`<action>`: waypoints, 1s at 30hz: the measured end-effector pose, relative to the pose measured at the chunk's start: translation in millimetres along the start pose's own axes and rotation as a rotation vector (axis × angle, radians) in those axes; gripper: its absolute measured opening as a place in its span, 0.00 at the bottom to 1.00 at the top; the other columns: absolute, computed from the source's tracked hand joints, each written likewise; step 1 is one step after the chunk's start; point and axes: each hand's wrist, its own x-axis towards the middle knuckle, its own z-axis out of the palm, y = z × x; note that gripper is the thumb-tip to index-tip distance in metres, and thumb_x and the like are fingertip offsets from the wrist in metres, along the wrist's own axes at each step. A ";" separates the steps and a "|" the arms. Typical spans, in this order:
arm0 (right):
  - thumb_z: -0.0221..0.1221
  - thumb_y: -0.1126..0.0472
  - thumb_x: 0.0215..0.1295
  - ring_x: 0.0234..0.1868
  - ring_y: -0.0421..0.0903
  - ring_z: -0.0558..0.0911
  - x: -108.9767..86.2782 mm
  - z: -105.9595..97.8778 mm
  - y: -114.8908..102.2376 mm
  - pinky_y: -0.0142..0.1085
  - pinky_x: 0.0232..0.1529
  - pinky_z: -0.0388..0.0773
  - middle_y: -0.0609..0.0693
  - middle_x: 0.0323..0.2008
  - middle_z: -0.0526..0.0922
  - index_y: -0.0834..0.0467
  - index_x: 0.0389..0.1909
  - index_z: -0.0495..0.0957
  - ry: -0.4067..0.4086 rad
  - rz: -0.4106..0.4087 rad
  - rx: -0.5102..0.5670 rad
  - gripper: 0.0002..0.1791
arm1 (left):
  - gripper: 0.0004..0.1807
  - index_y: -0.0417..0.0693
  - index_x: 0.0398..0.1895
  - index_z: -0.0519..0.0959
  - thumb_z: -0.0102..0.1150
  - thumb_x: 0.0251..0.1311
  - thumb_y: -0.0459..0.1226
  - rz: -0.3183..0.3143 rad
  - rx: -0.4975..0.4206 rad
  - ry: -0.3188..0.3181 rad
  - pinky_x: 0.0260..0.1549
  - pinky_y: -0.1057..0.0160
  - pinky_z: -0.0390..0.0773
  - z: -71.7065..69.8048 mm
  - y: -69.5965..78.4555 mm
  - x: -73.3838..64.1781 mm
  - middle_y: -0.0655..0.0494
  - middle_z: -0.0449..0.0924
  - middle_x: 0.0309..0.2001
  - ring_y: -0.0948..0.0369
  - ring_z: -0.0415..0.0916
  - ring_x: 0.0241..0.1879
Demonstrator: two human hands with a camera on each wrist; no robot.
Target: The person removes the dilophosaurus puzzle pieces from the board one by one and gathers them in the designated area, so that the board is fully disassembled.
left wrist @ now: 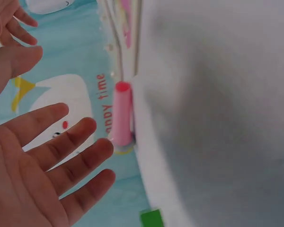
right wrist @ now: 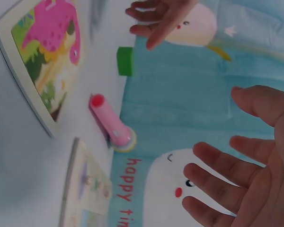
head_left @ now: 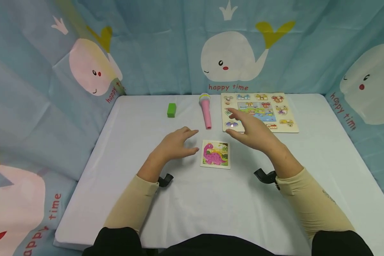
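Note:
My left hand [head_left: 178, 144] hovers just left of a small square dinosaur puzzle [head_left: 215, 154], its fingers spread and holding nothing. Above and to the right of that puzzle is my right hand [head_left: 254, 131], also spread, overlapping the lower left part of a larger animal puzzle board [head_left: 291, 122] in the head view. Between and beyond the hands lies a pink toy microphone [head_left: 206, 112], its handle end toward me. A green block [head_left: 171, 110] stands farther off to the left. The right wrist view shows the pink dinosaur picture [right wrist: 49, 28] in its pale frame.
A white cloth covers the table [head_left: 115, 149]. Behind it and at both sides hangs a blue curtain [head_left: 166, 46] printed with whales. A black wrist strap [head_left: 265, 176] shows at the right wrist, another [head_left: 165, 180] at the left.

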 end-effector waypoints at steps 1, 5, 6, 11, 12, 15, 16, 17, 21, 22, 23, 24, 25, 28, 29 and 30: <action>0.64 0.48 0.71 0.65 0.55 0.75 0.9 4.0 0.0 0.55 0.60 0.72 0.55 0.63 0.78 0.52 0.80 0.59 -0.011 0.001 0.005 0.41 | 0.40 0.52 0.76 0.70 0.66 0.62 0.55 -0.004 -0.023 -0.021 0.51 0.52 0.76 3.1 -0.5 1.0 0.51 0.75 0.58 0.56 0.73 0.52; 0.64 0.48 0.71 0.63 0.55 0.76 4.2 18.8 0.6 0.54 0.60 0.73 0.56 0.61 0.80 0.55 0.76 0.66 -0.050 -0.008 0.016 0.36 | 0.42 0.54 0.76 0.70 0.70 0.59 0.55 -0.039 -0.097 -0.095 0.48 0.54 0.76 16.4 -4.9 4.6 0.53 0.75 0.56 0.58 0.72 0.48; 0.64 0.49 0.71 0.63 0.55 0.76 5.0 22.1 0.9 0.54 0.60 0.73 0.56 0.60 0.80 0.55 0.75 0.67 -0.060 -0.012 0.020 0.35 | 0.43 0.54 0.76 0.70 0.71 0.58 0.55 -0.046 -0.109 -0.110 0.48 0.55 0.76 19.8 -6.4 5.7 0.54 0.75 0.55 0.58 0.72 0.47; 0.65 0.51 0.70 0.59 0.56 0.78 10.9 38.2 3.2 0.53 0.57 0.74 0.58 0.57 0.81 0.58 0.69 0.74 -0.110 -0.020 0.041 0.30 | 0.47 0.56 0.76 0.70 0.76 0.53 0.56 -0.060 -0.158 -0.157 0.50 0.57 0.74 31.1 -11.2 11.4 0.56 0.74 0.52 0.59 0.71 0.48; 0.65 0.52 0.70 0.57 0.55 0.79 12.4 41.6 3.8 0.52 0.56 0.75 0.57 0.57 0.81 0.58 0.68 0.75 -0.121 -0.017 0.043 0.29 | 0.47 0.55 0.76 0.70 0.77 0.52 0.56 -0.057 -0.165 -0.164 0.51 0.57 0.74 32.6 -11.7 12.5 0.56 0.74 0.52 0.59 0.71 0.48; 0.65 0.53 0.70 0.52 0.53 0.80 17.2 51.9 6.9 0.49 0.51 0.77 0.57 0.54 0.82 0.59 0.65 0.77 -0.154 -0.013 0.051 0.27 | 0.50 0.55 0.76 0.69 0.80 0.48 0.55 -0.048 -0.162 -0.183 0.52 0.56 0.74 35.7 -12.4 14.9 0.56 0.74 0.52 0.59 0.71 0.49; 0.66 0.53 0.69 0.50 0.53 0.80 18.9 55.3 7.6 0.48 0.49 0.78 0.57 0.53 0.82 0.60 0.64 0.78 -0.165 -0.010 0.056 0.26 | 0.51 0.55 0.76 0.69 0.80 0.48 0.55 -0.043 -0.153 -0.189 0.52 0.56 0.74 36.5 -12.5 15.1 0.57 0.73 0.52 0.58 0.71 0.49; 0.66 0.54 0.69 0.47 0.52 0.80 20.7 58.5 8.3 0.47 0.47 0.78 0.56 0.51 0.82 0.61 0.63 0.79 -0.176 -0.002 0.065 0.25 | 0.52 0.55 0.76 0.69 0.81 0.47 0.55 -0.038 -0.142 -0.195 0.52 0.56 0.74 36.9 -12.0 15.3 0.56 0.73 0.53 0.58 0.71 0.49; 0.66 0.56 0.69 0.40 0.49 0.78 29.3 70.2 10.5 0.42 0.42 0.78 0.54 0.45 0.81 0.61 0.61 0.81 -0.230 0.045 0.097 0.23 | 0.52 0.56 0.76 0.69 0.79 0.47 0.58 0.003 -0.053 -0.188 0.47 0.58 0.74 40.5 -12.2 15.9 0.57 0.71 0.53 0.59 0.71 0.46; 0.66 0.56 0.69 0.39 0.49 0.78 31.9 73.2 10.9 0.41 0.41 0.77 0.53 0.43 0.81 0.61 0.60 0.81 -0.245 0.058 0.094 0.22 | 0.51 0.56 0.76 0.69 0.79 0.47 0.59 0.014 -0.029 -0.178 0.46 0.59 0.74 42.2 -12.5 16.0 0.57 0.71 0.53 0.59 0.71 0.45; 0.66 0.57 0.69 0.38 0.48 0.77 34.5 76.4 11.7 0.41 0.40 0.76 0.52 0.42 0.81 0.61 0.60 0.82 -0.262 0.072 0.092 0.22 | 0.51 0.56 0.76 0.70 0.78 0.48 0.60 0.022 -0.014 -0.168 0.44 0.60 0.73 43.6 -12.5 15.9 0.58 0.70 0.52 0.60 0.70 0.44; 0.66 0.57 0.69 0.37 0.47 0.77 36.8 79.7 12.7 0.40 0.39 0.76 0.52 0.40 0.81 0.61 0.60 0.82 -0.278 0.080 0.086 0.21 | 0.51 0.56 0.75 0.70 0.78 0.48 0.61 0.026 0.000 -0.159 0.43 0.61 0.73 45.3 -12.8 15.8 0.58 0.70 0.51 0.60 0.70 0.43; 0.66 0.57 0.69 0.36 0.47 0.76 38.7 82.8 13.2 0.39 0.39 0.75 0.52 0.39 0.81 0.61 0.59 0.82 -0.293 0.086 0.079 0.21 | 0.51 0.56 0.75 0.71 0.78 0.48 0.61 0.029 0.003 -0.151 0.42 0.61 0.72 46.6 -12.8 15.6 0.59 0.70 0.50 0.60 0.70 0.42; 0.66 0.58 0.69 0.34 0.46 0.76 42.5 91.4 15.4 0.38 0.37 0.74 0.51 0.35 0.80 0.61 0.58 0.83 -0.314 0.089 0.051 0.19 | 0.51 0.56 0.75 0.71 0.77 0.47 0.62 0.037 0.008 -0.128 0.41 0.62 0.71 50.7 -13.7 15.0 0.60 0.69 0.49 0.61 0.69 0.42; 0.66 0.58 0.69 0.34 0.46 0.75 43.1 93.7 16.2 0.38 0.37 0.74 0.51 0.34 0.79 0.61 0.58 0.83 -0.315 0.089 0.049 0.19 | 0.51 0.55 0.75 0.71 0.77 0.46 0.62 0.041 0.006 -0.124 0.41 0.61 0.72 51.5 -13.9 14.9 0.59 0.69 0.48 0.60 0.69 0.41; 0.66 0.59 0.68 0.35 0.46 0.75 43.4 95.5 16.8 0.38 0.38 0.74 0.51 0.33 0.79 0.61 0.57 0.83 -0.310 0.087 0.043 0.19 | 0.51 0.55 0.75 0.71 0.77 0.46 0.63 0.043 0.006 -0.121 0.41 0.62 0.72 52.2 -14.3 15.0 0.60 0.69 0.48 0.61 0.69 0.41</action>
